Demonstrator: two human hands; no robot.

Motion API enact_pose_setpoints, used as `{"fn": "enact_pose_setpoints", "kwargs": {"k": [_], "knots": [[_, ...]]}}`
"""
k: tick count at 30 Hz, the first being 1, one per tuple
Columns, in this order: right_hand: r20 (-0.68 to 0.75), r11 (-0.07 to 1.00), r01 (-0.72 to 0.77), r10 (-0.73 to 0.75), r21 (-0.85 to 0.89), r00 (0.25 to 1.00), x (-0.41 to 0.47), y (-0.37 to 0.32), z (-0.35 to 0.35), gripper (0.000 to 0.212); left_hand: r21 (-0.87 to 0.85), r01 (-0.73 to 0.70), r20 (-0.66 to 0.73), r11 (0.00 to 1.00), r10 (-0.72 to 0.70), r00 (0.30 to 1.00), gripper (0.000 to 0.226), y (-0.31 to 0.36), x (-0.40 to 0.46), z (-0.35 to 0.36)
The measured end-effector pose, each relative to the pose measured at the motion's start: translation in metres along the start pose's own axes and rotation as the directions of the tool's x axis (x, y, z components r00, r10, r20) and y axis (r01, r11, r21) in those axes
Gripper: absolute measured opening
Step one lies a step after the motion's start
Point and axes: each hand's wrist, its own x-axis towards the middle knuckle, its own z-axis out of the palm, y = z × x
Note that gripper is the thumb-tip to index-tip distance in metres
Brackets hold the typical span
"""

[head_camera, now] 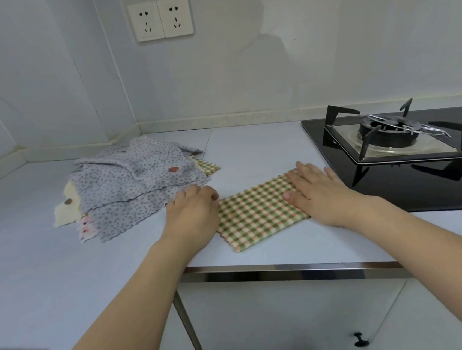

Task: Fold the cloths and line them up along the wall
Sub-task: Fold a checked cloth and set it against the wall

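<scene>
A: Where is the checked cloth (259, 210) located?
B: At frame centre, on the bench (250, 150), folded, beside the hob (398, 151).
A: Grip state?
B: The right hand (318, 190) is laid flat on it, fingers straight. The left hand (192, 214) is curled at its left edge; whether cloth is pinched cannot be told. The pile (136, 179) is left of centre.

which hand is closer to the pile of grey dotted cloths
Left. The left hand touches the edge of the pile of grey dotted cloths; the right hand lies apart on the green checked cloth.

Green-checked cloth (259, 211), grey dotted cloths (139, 184)
</scene>
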Motion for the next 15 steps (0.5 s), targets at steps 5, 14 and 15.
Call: {"fn": "enact_pose_setpoints", "kwargs": {"k": [5,14,15], "knots": [[-0.475,0.938,0.347,-0.309,-0.009,0.824,-0.062,-0.068,-0.003,0.05,-0.075,0.086,0.05,0.993,-0.082,0.995,0.016,-0.001,-0.001,-0.008],[-0.465,0.91,0.402,-0.403,-0.106,0.789,-0.105,-0.083,0.027,0.033,-0.115,0.096,0.243,0.989,-0.065,0.968,0.008,0.001,-0.029,-0.028],[-0.476,0.902,0.42,-0.415,-0.102,0.775,-0.108,-0.083,0.026,0.03,-0.184,0.11,0.26,0.977,-0.059,0.964,0.013,0.0,-0.034,-0.032]]}}
